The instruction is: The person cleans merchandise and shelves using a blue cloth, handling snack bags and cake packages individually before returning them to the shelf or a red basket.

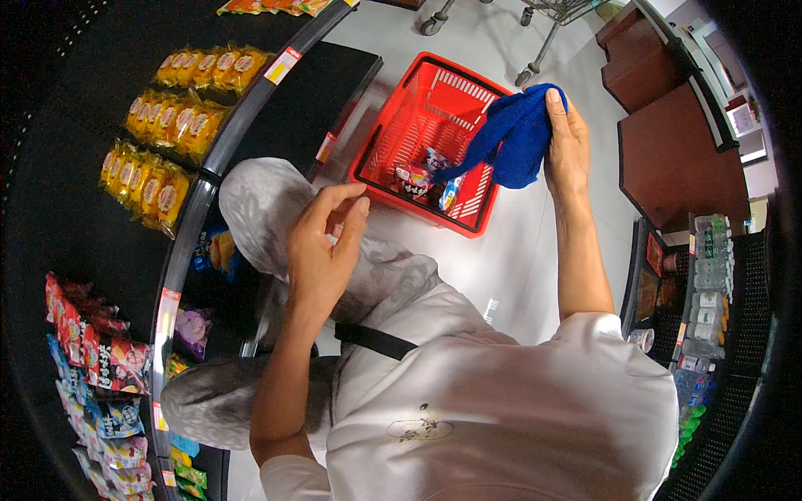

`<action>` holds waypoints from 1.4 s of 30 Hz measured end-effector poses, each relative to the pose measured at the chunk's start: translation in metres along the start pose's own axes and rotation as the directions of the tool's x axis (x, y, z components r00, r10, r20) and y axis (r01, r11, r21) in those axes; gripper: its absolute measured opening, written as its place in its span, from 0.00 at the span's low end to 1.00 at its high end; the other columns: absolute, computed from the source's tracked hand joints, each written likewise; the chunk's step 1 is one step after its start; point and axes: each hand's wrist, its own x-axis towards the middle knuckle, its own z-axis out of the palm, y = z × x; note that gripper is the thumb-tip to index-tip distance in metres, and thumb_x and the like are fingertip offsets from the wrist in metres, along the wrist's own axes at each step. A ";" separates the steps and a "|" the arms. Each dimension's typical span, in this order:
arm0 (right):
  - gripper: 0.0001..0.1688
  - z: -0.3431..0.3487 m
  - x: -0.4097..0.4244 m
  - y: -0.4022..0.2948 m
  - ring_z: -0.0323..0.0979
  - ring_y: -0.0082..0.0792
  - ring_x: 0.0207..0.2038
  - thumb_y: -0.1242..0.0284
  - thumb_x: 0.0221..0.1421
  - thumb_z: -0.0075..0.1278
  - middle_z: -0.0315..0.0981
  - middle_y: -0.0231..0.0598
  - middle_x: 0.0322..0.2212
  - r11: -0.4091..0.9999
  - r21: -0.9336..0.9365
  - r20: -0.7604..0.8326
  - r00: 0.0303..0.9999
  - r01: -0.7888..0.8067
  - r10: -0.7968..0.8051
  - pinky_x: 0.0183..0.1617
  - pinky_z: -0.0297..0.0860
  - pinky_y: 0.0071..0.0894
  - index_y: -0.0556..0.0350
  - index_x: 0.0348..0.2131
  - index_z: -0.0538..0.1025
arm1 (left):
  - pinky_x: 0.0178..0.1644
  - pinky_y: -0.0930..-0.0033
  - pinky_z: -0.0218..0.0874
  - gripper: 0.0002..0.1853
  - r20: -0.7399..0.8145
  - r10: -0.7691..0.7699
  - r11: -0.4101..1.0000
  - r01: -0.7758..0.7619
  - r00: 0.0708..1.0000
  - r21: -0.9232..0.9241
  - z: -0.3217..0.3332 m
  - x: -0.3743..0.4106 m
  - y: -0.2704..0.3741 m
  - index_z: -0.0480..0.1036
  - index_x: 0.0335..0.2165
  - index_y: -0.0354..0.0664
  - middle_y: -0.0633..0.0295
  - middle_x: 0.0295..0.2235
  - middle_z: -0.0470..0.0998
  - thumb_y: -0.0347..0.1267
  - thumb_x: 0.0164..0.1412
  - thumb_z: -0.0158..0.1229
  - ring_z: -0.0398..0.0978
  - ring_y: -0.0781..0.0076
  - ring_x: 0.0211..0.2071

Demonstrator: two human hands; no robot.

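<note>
My right hand (pixel 567 138) grips a blue cloth (pixel 517 134) between thumb and fingers, and the cloth hangs over the right side of a red plastic shopping basket (pixel 432 216). Inside the basket lie a red snack packet (pixel 412 180) and other small packets, one of them blue and white (pixel 448 195). My left hand (pixel 329 241) is raised just off the basket's near left corner, fingers curled and thumb apart, with nothing seen in it.
Dark shelving on the left holds yellow packaged cakes (pixel 175 125) and red snack bags (pixel 116 360). A shopping cart's wheel (pixel 525 75) stands beyond the basket. Brown counters (pixel 683 156) and a shelf of bottles (pixel 708 294) are at the right.
</note>
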 end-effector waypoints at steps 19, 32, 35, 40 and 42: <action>0.18 -0.151 0.016 0.276 0.68 0.25 0.34 0.62 0.60 0.46 0.71 0.35 0.37 0.727 0.012 -0.478 0.634 -0.686 0.607 0.33 0.68 0.31 0.53 0.44 0.71 | 0.31 0.77 0.63 0.12 -0.118 -0.171 0.985 0.169 0.978 -0.029 -0.037 -0.037 -0.024 0.75 0.40 0.36 0.64 0.26 0.78 0.34 0.67 0.51 0.76 0.79 0.27; 0.21 -0.016 -0.033 0.249 0.71 0.47 0.47 0.85 0.53 0.43 0.71 0.46 0.44 0.657 -0.704 0.435 0.895 0.269 0.100 0.51 0.68 0.37 0.55 0.47 0.72 | 0.30 0.77 0.63 0.13 -0.214 -0.284 0.958 0.285 0.935 -0.026 -0.046 -0.049 -0.036 0.75 0.39 0.36 0.64 0.25 0.77 0.35 0.67 0.51 0.75 0.78 0.25; 0.28 0.001 -0.034 0.281 0.69 0.52 0.52 0.86 0.48 0.43 0.65 0.47 0.54 0.507 -0.726 0.619 0.762 0.465 0.189 0.55 0.68 0.42 0.51 0.49 0.73 | 0.30 0.77 0.63 0.13 -0.223 -0.267 0.963 0.269 0.938 -0.023 -0.045 -0.052 -0.036 0.75 0.39 0.36 0.64 0.25 0.77 0.35 0.67 0.50 0.75 0.78 0.25; 0.15 0.005 -0.023 0.297 0.72 0.50 0.47 0.79 0.51 0.49 0.69 0.49 0.49 0.473 -0.736 0.670 0.619 0.484 0.410 0.50 0.70 0.43 0.55 0.41 0.77 | 0.31 0.78 0.64 0.10 -0.291 -0.278 0.960 0.266 0.915 -0.082 -0.055 -0.065 -0.036 0.76 0.39 0.37 0.66 0.24 0.78 0.32 0.65 0.53 0.75 0.80 0.26; 0.14 0.005 -0.019 0.288 0.72 0.51 0.46 0.77 0.51 0.51 0.72 0.49 0.44 0.516 -0.712 0.681 0.647 0.476 0.343 0.48 0.70 0.43 0.55 0.40 0.77 | 0.31 0.78 0.64 0.11 -0.314 -0.274 0.962 0.257 0.909 -0.094 -0.060 -0.069 -0.038 0.76 0.39 0.36 0.66 0.24 0.78 0.32 0.65 0.53 0.75 0.80 0.26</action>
